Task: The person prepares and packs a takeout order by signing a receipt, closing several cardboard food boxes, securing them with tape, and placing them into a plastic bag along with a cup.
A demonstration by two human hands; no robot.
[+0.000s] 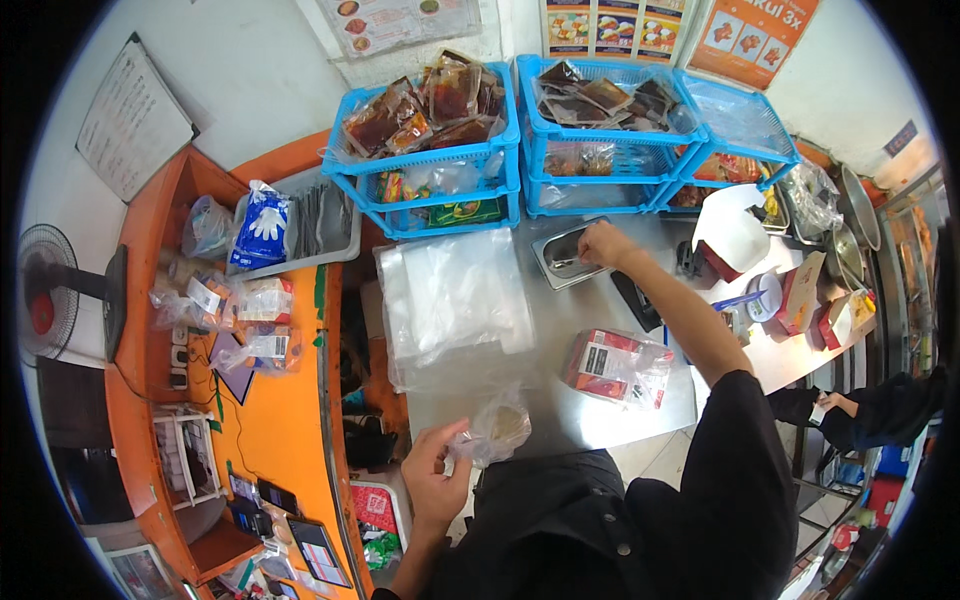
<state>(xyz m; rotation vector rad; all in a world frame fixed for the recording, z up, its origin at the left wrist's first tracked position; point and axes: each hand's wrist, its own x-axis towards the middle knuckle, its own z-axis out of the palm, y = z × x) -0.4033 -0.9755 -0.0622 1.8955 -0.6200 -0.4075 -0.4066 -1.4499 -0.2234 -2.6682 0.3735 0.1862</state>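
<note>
At the steel table's near edge, my left hand [437, 474] pinches the gathered top of a small clear plastic bag [504, 426] with something brownish in it. My right hand [604, 244] reaches across to a rectangular stainless-steel pan [546, 262] near the blue racks, its fingers closed over the pan's right side; a metal utensil seems to lie under them, and whether they grip it is hard to tell. Between my arms a red and white box in a clear bag [616, 369] lies on the steel table [555, 412]. A stack of clear plastic bags [457, 300] lies left of the pan.
Blue plastic racks [517, 150] with sauce packets stand along the wall. An orange counter [292, 397] on the left bears a grey tray [346, 244], bagged boxes and phones. On the right are food boxes [802, 292] and metal bowls [844, 255]. Another person's hand [838, 403] shows at far right.
</note>
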